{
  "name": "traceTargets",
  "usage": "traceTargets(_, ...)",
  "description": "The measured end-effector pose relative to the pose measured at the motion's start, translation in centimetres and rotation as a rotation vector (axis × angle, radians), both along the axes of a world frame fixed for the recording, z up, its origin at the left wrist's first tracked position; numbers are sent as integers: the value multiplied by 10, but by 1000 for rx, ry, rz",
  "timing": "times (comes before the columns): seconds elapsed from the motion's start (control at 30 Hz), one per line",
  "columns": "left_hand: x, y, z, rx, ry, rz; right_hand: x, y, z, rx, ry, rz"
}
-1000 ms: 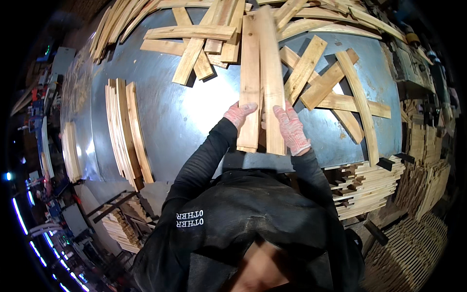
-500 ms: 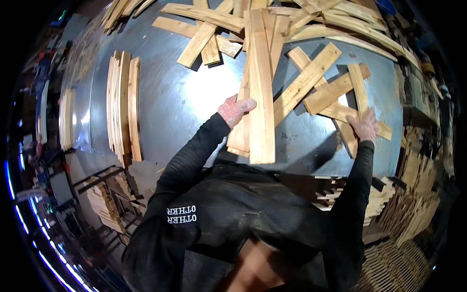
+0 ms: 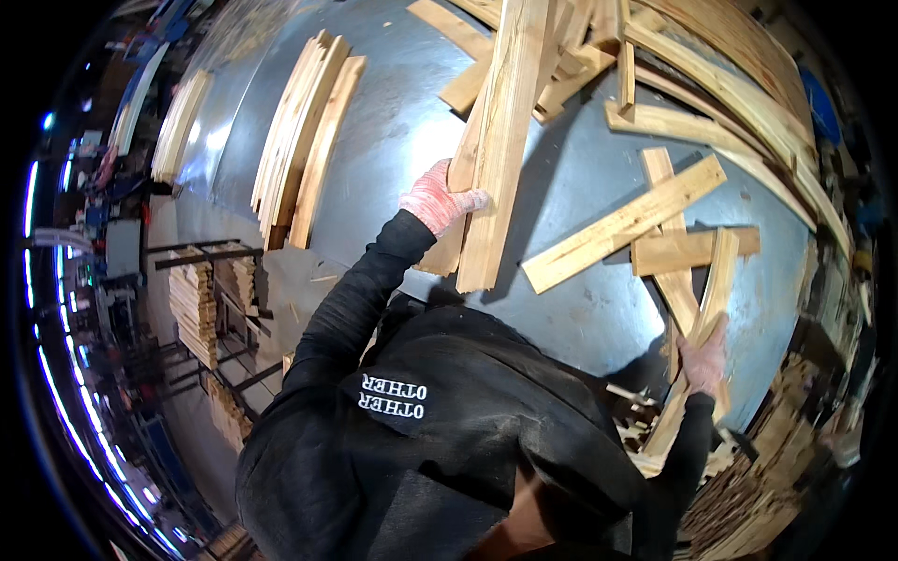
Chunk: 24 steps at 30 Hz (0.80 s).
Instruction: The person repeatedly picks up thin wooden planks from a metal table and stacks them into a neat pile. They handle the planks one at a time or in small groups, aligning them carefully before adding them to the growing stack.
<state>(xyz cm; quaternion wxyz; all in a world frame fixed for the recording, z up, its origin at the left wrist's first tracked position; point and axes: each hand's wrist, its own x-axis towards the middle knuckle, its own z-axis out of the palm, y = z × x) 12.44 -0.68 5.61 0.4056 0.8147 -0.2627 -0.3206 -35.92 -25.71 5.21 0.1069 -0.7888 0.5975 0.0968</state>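
Observation:
My left hand (image 3: 440,198), in a pinkish-white glove, is closed round the left edge of some long pale wooden boards (image 3: 500,178). Its thumb lies across the top board, and the boards slant away over the metal tabletop (image 3: 571,323). Over at the right, my gloved right hand (image 3: 703,360) grips a narrower wooden board (image 3: 718,285) near the table's front edge. The far end of that board overlaps a short brown board (image 3: 687,251). Left of these, another loose board (image 3: 622,224) lies at a slant. My right fingertips are partly hidden.
Upright-edged boards stand in a row (image 3: 304,140) at the table's left. A jumble of boards (image 3: 580,65) covers the far side, with long curved-looking strips (image 3: 720,84) at far right. Stacked wood (image 3: 192,309) sits on a rack below left; more wood (image 3: 776,449) is piled at lower right.
The view has turned, shifting the table in the picture. My right hand has drawn its board nearer to me, toward the front edge. My left hand keeps its hold on the long boards.

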Motion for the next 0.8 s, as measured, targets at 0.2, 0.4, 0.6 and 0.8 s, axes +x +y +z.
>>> traceTargets(0.2,54,72,20,480,-326,54,-11,17,16,-375,-74,27)
traceTargets(0.4,93,121,27,705,-354,-38,83,22,96,-624,-388,83)
traceTargets(0.6,168,149,-10,597,-325,79,341,76,102,653,-1348,138)
traceTargets(0.8,231,183,-43,488,-168,34,602,185,49,1697,-1722,-271)
